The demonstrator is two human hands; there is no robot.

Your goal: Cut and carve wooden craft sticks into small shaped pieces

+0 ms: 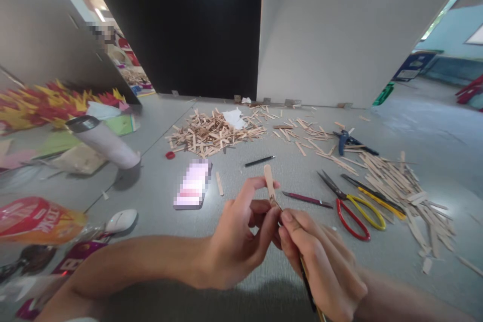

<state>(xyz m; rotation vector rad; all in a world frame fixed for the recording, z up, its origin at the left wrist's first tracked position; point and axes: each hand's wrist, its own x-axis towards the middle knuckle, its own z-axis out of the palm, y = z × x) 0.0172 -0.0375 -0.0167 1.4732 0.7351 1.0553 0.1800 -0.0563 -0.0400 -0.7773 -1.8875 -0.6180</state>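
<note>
My left hand (245, 231) pinches a pale wooden stick (269, 181) that points up and away, its rounded end at the top. Close against it, my right hand (320, 256) is closed round a thin dark tool (307, 282), whose tip meets the lower part of the stick near my left fingertips. The exact contact is partly hidden by the fingers. Just beyond the hands lie a dark pen (259, 161) and a dark red craft knife (307, 199). A short loose stick (219, 184) rests left of them, beside a phone (193, 184).
A heap of wooden sticks (211, 133) lies ahead, more sticks (392, 176) at right. Scissors (352, 206), a yellow-black cutter (373, 195) and a blue glue gun (343, 142) are right. Left are a tumbler (105, 141), a mouse (121, 221) and an orange packet (41, 221).
</note>
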